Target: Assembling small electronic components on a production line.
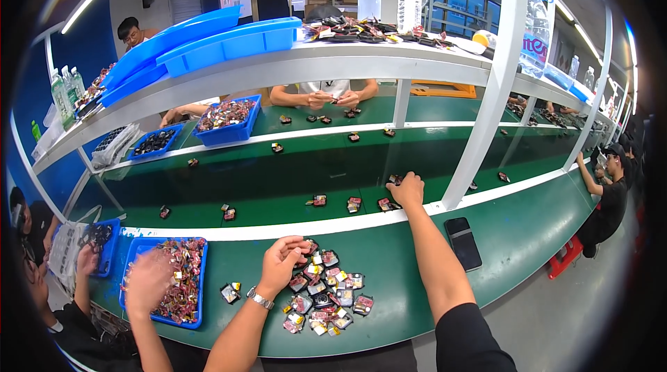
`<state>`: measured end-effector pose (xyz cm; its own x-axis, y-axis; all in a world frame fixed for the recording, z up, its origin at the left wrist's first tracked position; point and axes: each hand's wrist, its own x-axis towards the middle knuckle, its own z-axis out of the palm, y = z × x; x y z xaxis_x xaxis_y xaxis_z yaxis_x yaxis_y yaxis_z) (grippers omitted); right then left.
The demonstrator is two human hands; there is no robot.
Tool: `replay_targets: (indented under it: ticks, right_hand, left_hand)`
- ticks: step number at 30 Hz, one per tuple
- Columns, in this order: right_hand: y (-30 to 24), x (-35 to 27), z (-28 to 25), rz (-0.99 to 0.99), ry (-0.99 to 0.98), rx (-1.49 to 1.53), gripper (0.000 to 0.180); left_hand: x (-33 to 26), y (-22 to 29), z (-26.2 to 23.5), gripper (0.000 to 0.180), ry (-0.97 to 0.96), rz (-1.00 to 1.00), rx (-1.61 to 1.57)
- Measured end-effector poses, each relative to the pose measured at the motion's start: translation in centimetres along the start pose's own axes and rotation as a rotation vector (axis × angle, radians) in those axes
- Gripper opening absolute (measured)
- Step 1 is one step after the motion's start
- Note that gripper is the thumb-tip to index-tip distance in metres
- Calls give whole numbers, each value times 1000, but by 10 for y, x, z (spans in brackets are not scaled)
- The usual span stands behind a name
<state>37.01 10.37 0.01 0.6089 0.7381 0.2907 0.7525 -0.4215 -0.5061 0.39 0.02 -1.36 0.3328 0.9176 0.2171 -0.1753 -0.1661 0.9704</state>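
My left hand [279, 265], with a metal watch on its wrist, is at the upper left edge of a pile of small electronic modules [342, 297] on the green bench. These have black casings with red, silver and yellow parts. Its fingers are curled together at the pile; what they grip, if anything, is hidden. Stretched over the white rail, my right hand [408, 190] has its fingertips closed on a small module [395, 179] above the green belt [292, 184]. Another module [385, 204] lies just below that hand.
A black phone [463, 243] lies right of my right forearm. At left, a co-worker's hand [149, 280] hovers over a blue bin [203, 282] of small parts. A white post [479, 94] and a loaded shelf [333, 51] stand ahead. Other people sit across and far right.
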Motion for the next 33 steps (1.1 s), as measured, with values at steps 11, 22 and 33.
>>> replay_targets:
  ticks: [11, 22, 33]
  right_hand:
    - [16, 14, -9, -98, -34, 226, 52]
    - [25, -34, -44, -36, -197, 344, 61]
    - [10, -67, -68, -455, -25, 677, 51]
  left_hand:
    - [3, -5, -3, 27, -4, 20, 3]
    - [2, -4, -1, 25, 16, 15, 21]
    - [2, -1, 5, 23, 29, 11, 26]
